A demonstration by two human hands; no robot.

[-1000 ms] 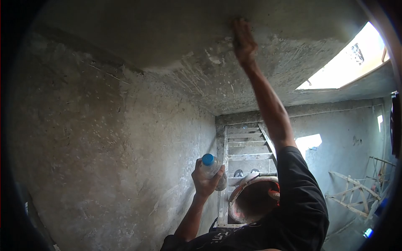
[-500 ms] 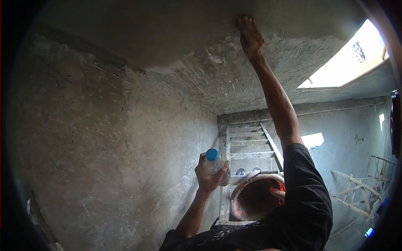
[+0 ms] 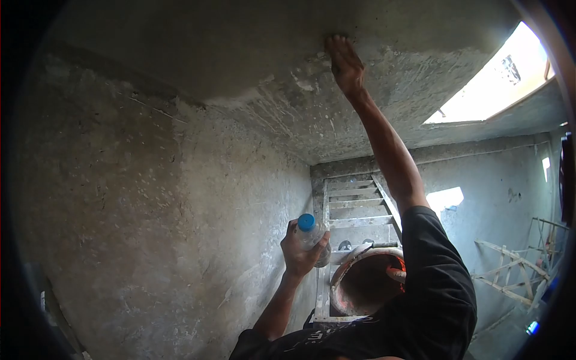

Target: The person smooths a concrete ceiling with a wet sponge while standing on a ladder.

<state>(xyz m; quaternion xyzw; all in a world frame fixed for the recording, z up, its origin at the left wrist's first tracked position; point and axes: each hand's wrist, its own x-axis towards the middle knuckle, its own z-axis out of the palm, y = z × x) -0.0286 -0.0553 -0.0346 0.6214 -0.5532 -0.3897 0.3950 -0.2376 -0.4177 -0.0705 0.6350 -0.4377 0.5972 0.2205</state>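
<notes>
My left hand [image 3: 296,252] is wrapped round a clear plastic bottle [image 3: 309,239] with a blue cap [image 3: 306,222], held upright near chest height beside the wall. Overhead, my right hand [image 3: 345,65] lies with its fingers stretched out against the ceiling [image 3: 288,54]. It is at the border between smooth, darker plaster and rougher, pale-streaked concrete. I see no tool in that hand. Below my arms is a round bucket [image 3: 345,273] with a whitish crusted rim and reddish inside; my sleeve hides part of it.
A ladder [image 3: 360,222] stands under and beyond the bucket. The rough grey wall [image 3: 150,228] rises on the left. A bright opening [image 3: 492,81] cuts the ceiling at the right. A wooden trestle-like frame [image 3: 510,270] is low at the right.
My right hand has slid left and slightly down in view along the ceiling. My left hand and the bottle have barely moved.
</notes>
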